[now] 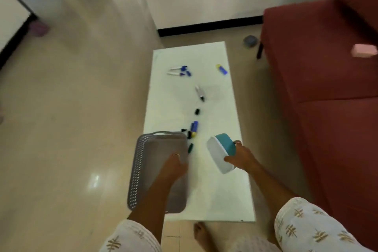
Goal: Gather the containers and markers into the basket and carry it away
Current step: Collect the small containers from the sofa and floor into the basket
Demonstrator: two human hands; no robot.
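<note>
White table [214, 108], right hand [242, 158] gripping container [219, 152]

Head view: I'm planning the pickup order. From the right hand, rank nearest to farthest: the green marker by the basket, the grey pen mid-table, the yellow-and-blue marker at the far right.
From the right hand:
1. Green marker, left, beside the basket.
2. Grey pen, mid-table.
3. Yellow-and-blue marker, far right edge.

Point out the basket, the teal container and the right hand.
basket [141, 170]: head view, its perforated left wall.
teal container [218, 153]: head view, its white lid face.
right hand [242, 157]: head view, back of the hand.
</note>
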